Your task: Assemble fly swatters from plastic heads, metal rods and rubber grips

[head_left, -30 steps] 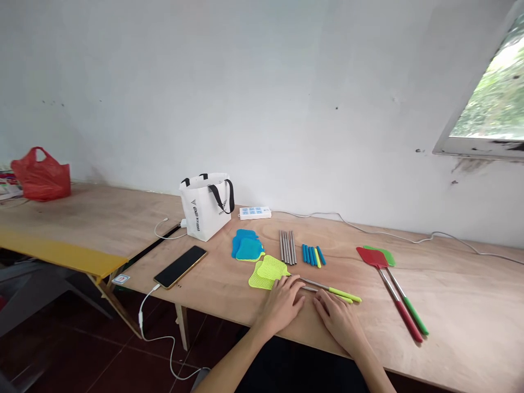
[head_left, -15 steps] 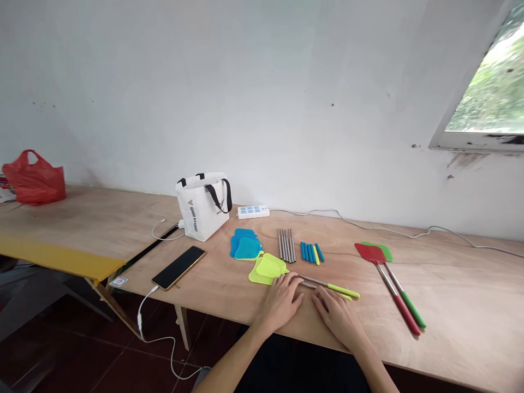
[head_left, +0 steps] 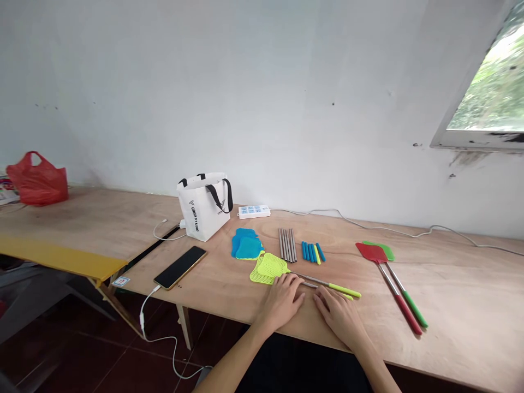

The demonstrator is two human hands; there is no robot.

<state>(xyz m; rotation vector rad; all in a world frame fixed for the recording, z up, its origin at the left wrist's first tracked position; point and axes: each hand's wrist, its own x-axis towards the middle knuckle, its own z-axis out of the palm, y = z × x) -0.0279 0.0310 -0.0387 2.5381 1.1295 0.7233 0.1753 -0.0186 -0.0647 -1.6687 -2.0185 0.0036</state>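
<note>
My left hand (head_left: pixel 281 301) lies on the table with its fingers loosely stretched, at the near side of two yellow-green fly swatters, partly covering a shaft. My right hand (head_left: pixel 336 313) rests flat beside their handles, and its fingers partly hide the nearer one. One yellow-green fly swatter (head_left: pixel 344 290) shows its grip past the right hand; the mesh heads (head_left: pixel 273 265) overlap to the left. Behind them are loose blue swatter heads (head_left: pixel 248 248), a row of metal tubes (head_left: pixel 287 245) and several short blue grips (head_left: pixel 308 251) with a yellow one (head_left: pixel 316 255) among them.
A red swatter (head_left: pixel 405 312) and a green swatter (head_left: pixel 414 309) lie at the right. To the left are a phone (head_left: pixel 180 267) on a cable and a white bag (head_left: pixel 204 210). A power strip (head_left: pixel 254 212) sits by the wall; a red plastic bag (head_left: pixel 39 183) stands far left.
</note>
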